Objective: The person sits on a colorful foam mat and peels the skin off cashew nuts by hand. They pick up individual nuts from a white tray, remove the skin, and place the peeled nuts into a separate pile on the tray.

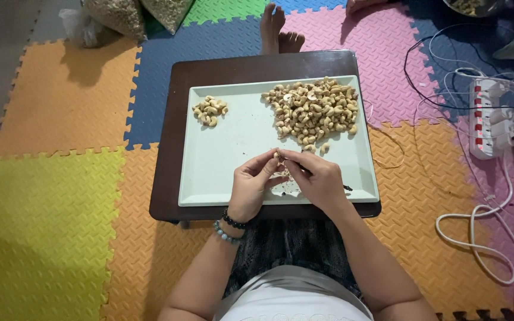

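Cashew [278,157] sits pinched between the fingertips of both hands above the pale green tray [233,142]; left hand [251,185] and right hand [317,178] each keep a closed grip on it. 2 heaps lie on the tray: the large pile [313,110] and the small pile [210,111]. Tray rests on the dark bench [168,154].

Dim, soft overhead light; sharp centre, darker corners, mild wide-angle bending.
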